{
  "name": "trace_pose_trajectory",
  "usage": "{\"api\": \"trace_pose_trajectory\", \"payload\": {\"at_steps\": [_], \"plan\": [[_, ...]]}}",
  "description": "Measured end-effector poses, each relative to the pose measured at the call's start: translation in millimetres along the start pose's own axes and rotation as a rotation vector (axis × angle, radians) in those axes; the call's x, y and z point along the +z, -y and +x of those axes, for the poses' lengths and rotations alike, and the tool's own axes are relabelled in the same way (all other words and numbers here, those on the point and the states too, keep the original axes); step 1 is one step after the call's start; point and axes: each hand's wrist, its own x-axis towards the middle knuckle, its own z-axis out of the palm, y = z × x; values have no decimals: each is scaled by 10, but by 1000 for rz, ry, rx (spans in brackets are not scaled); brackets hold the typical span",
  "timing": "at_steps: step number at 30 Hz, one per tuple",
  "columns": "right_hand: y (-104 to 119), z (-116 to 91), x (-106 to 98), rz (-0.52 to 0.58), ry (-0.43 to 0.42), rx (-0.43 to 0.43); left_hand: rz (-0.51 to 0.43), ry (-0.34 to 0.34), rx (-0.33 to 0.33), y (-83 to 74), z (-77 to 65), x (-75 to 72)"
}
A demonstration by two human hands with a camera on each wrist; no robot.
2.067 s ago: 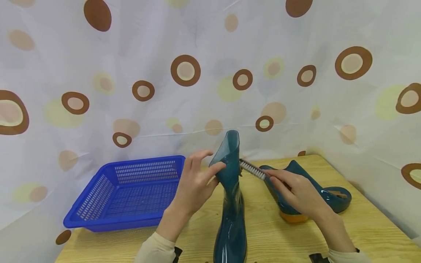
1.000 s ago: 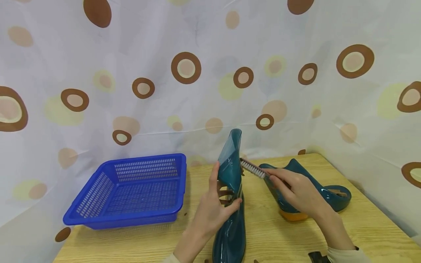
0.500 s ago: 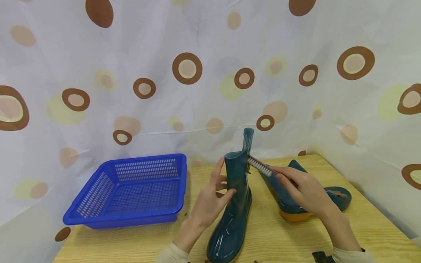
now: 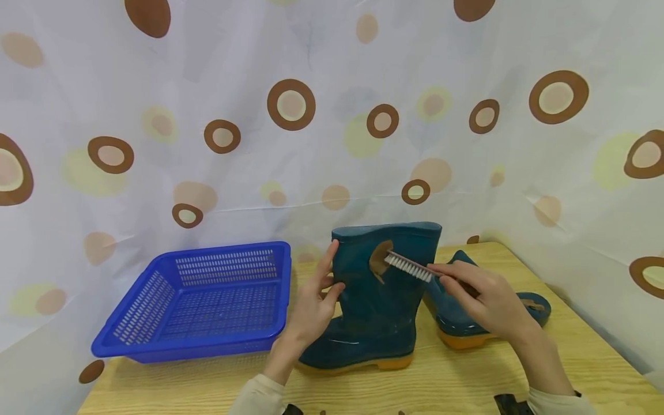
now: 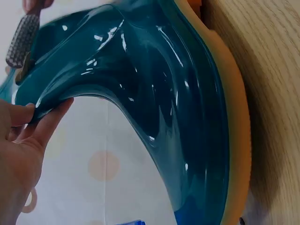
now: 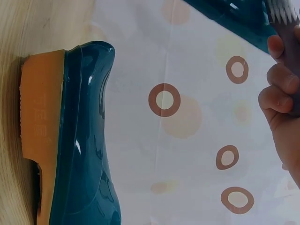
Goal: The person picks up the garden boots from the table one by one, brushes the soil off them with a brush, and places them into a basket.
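While the left hand (image 4: pixel 311 308) steadies the upright boot (image 4: pixel 378 300) with straight fingers, right-hand (image 4: pixel 485 302) fingers grip the brush (image 4: pixel 410 266).

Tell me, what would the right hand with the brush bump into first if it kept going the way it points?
Most likely the upright boot. The right hand holds the brush pointing left, its bristles already at the brown patch on the boot's shaft. Depth is hard to judge, but they look touching or nearly so.

Teal rubber boot (image 4: pixel 378 300) upright at table centre, orange sole down, toe toward 9 o'clock, brown smear on shaft. White-bristled brush (image 4: pixel 412 267) laid against smear, handle toward 3 o'clock.
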Motion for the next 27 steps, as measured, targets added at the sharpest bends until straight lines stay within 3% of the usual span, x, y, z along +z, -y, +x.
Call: {"api": "trace_pose_trajectory", "payload": {"at_steps": [7,17,27], "plan": [[-4,18,31,42,-67,-81,-31,19,-93,-9,-13,-47],[79,39,26,102,-138,-96,-16,32,-105,-5,-42,-62],[158,132,33,19,-188,-115,-82,104,-153,-7,-56,-115]]}}
